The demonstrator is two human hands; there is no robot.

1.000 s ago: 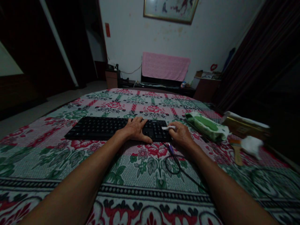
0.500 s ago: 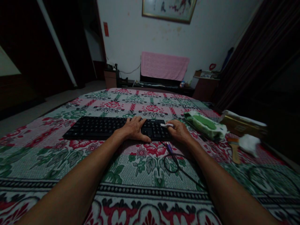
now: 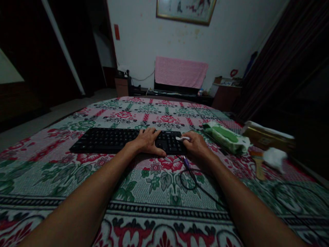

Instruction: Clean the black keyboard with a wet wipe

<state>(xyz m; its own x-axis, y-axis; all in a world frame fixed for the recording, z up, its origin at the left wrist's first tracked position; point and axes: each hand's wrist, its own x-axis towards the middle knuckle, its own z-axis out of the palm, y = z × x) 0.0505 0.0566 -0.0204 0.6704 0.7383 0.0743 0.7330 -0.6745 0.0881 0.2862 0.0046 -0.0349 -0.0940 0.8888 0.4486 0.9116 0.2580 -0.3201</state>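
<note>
A black keyboard (image 3: pixel 102 140) lies across the patterned bedspread in front of me. My left hand (image 3: pixel 147 142) rests on it right of the middle, fingers spread towards the far edge and thumb near the front edge. Over the number pad at its right end, my right hand (image 3: pixel 195 144) is closed around a thin white stick-like thing (image 3: pixel 182 138). Its left tip points at the number keys; the rest is hidden in the fingers, and I cannot make out its exact kind. The keyboard's black cable (image 3: pixel 189 187) loops on the bedspread between my forearms, with a purple plug (image 3: pixel 185 161).
To the right lie a green-and-white wipes pack (image 3: pixel 226 137), a gold box (image 3: pixel 267 135), a flat brush with a wooden handle (image 3: pixel 259 168) and a crumpled white wad (image 3: pixel 275 157). A pink cloth (image 3: pixel 181 72) covers a screen by the far wall.
Both hands and the keyboard stay almost in place. The tip of the white stick in my right hand has shifted very slightly at the number keys.
</note>
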